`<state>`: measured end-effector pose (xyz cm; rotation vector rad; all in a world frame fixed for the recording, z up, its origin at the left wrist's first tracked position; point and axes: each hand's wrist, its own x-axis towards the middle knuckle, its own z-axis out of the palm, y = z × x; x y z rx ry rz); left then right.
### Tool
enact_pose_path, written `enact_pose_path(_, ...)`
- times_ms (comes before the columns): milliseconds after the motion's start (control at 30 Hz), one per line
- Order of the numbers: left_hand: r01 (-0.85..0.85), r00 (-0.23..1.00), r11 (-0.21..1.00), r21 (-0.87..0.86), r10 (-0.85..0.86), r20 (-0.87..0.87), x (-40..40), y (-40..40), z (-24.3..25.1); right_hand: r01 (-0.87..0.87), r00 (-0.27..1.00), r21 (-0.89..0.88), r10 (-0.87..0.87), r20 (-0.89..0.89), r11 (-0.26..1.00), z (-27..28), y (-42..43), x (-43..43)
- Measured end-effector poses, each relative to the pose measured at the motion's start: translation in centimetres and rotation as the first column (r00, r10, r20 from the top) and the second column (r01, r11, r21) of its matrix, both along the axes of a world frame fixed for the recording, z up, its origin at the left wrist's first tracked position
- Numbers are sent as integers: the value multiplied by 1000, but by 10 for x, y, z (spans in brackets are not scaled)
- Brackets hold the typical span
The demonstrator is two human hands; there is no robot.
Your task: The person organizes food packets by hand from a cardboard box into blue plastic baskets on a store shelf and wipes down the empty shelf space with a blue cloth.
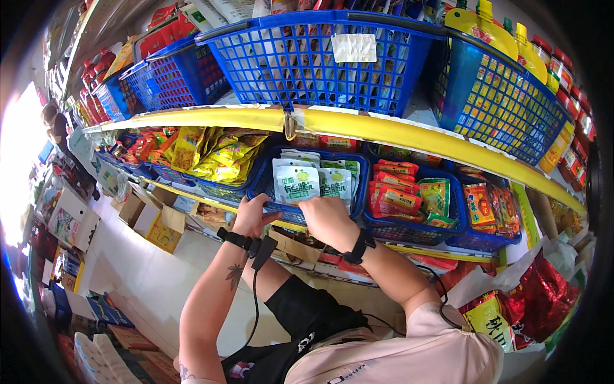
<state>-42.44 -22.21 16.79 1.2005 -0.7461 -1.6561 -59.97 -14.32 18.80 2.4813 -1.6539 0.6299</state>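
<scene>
White and green snack pouches (296, 183) stand upright in a blue plastic basket (359, 185) on the lower shelf. At the basket's front left corner, my left hand (251, 217) grips the rim, its thumb along the front wall. My right hand (330, 218) is curled over the front rim, just below the pouches; its fingertips are hidden. Right of this basket, another blue basket (412, 233) holds red packets (395, 192) and green packets (435, 194). To the left, yellow snack bags (223, 156) are heaped in a similar basket.
A yellow shelf edge (383, 127) runs above my hands, with a large blue basket (312, 62) on that upper shelf. Cartons (153, 218) stand on the tiled floor at left. A red shiny bag (539, 293) is close at right. Another person (56, 125) is at far left.
</scene>
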Motion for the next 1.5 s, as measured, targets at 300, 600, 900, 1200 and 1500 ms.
enact_pose_path(300,13,991,1000,13,-11,-130,5,-6,-8,-9,998,-51,6,-56,999,34,4,9)
enact_pose_path(600,99,987,994,52,-92,-129,35,31,16,-96,983,1,95,-158,995,64,25,31)
enact_pose_path(900,149,989,985,91,-147,-28,79,102,54,-228,949,95,243,-202,969,92,71,55)
enact_pose_path(1200,-249,968,967,-55,250,6,165,172,60,-501,858,13,499,-121,865,76,81,139)
enact_pose_path(1500,-793,609,604,-78,790,-68,303,229,-22,-791,612,-24,789,-59,612,-27,24,318)
